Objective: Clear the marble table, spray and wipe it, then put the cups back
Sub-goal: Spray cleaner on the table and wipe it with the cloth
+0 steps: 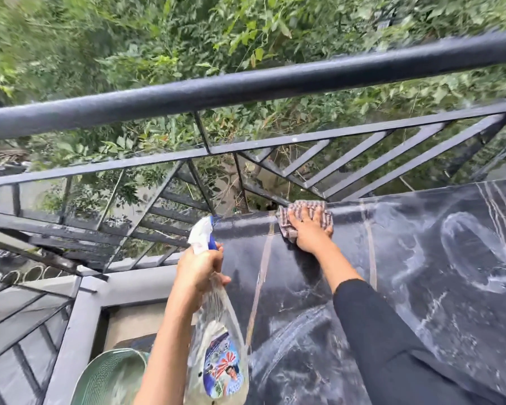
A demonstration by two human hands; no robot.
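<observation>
Head view, surface: dark grey marble table top with pale veins and two tan stripes point(392, 273), filling the lower right; wet, with whitish smeared arcs and swirls across it.
Head view, far edge: rounded lip of the table top, lying just beside the railing.
Cloth: checked brown-and-white rag point(304, 210), flat on the far edge of the table top, partly folded over the lip.
Right hand point(310, 229): palm down, fingers spread wide, pressing on the rag; black long sleeve point(392, 331) covers the forearm above the table top.
Left hand point(199, 270): closed around the neck of the bottle, forearm bare.
Bottle: clear plastic spray bottle with white-and-blue trigger head and coloured label point(216, 331); held over the left edge of the table top, nozzle pointing away from the person.
Cups: cannot tell where; not seen on the table top.
Basket: pale green mesh basket point(111, 378), low at left, below table level; only part shows.
Surroundings: dark grey painted metal balcony railing with round top bar and diagonal slats point(246, 86); dense green foliage point(129, 39) beyond and below it.
</observation>
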